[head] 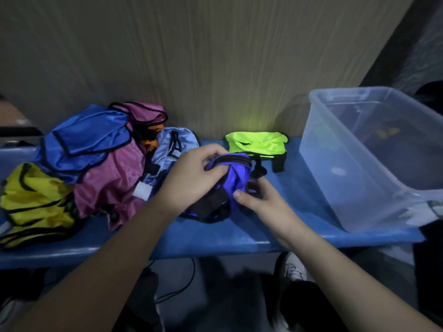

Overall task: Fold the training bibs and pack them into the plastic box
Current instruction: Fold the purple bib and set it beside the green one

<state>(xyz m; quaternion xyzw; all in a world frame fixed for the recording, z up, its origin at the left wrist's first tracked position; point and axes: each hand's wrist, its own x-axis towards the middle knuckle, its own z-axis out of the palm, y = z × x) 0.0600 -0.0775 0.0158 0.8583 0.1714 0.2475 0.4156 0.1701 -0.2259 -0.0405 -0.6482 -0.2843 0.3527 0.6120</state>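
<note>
Below the near edge of the bench [215, 238]: a white shoe [291, 267] on the floor, dark cables beside it.

Mid-bench, near the front edge: purple bib [236, 173], bundled with black trim, long axis running from near-left to far-right, its trimmed opening pointing toward the back edge. Left hand [194, 178] lies over its left side, fingers curled round the fabric. Right hand [257, 197] at its right side, thumb pressed on the cloth, fingers tucked behind it, gripping.

Left end of bench: yellow bib [36, 202] at the front edge; pink bib [112, 178] and blue bib [86, 137] heaped behind it, a pale blue bib [167, 142] at the heap's right.

Back edge, centre: neon green bib [257, 142], folded, long axis along the wall.

Right end: clear plastic box [335, 164], open-topped, its contents unclear.
</note>
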